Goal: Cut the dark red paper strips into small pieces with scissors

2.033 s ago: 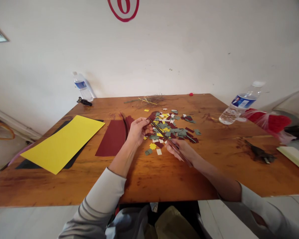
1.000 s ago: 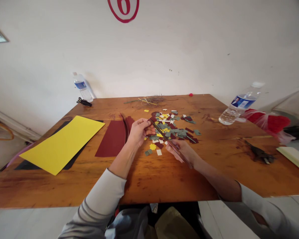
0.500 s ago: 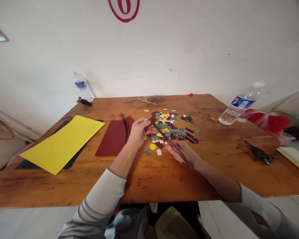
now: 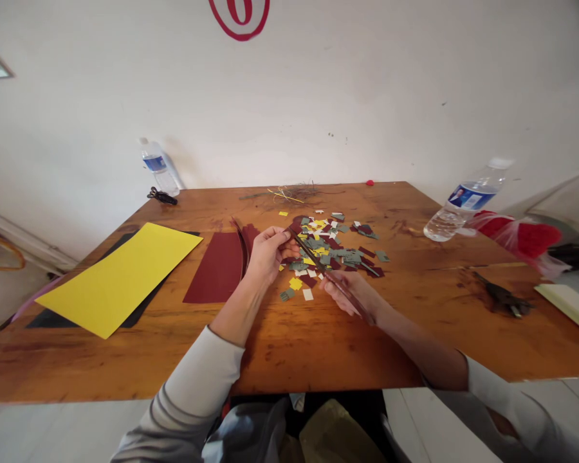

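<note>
The left hand (image 4: 269,256) pinches the far end of a thin dark strip (image 4: 310,255); the right hand (image 4: 353,293) grips its nearer part, over the table's (image 4: 318,350) middle, beside scattered scraps (image 4: 354,256). A yellow sheet (image 4: 120,276) lies near the left edge, a bottle (image 4: 468,199) near the right.

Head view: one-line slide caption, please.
Left hand and right hand hold a slim dark item by scattered paper pieces on a wooden table, a yellow sheet to the left.

Plain yellow sheet (image 4: 120,278), dark red sheet (image 4: 215,269), brown-streaked orange table (image 4: 289,347).
</note>
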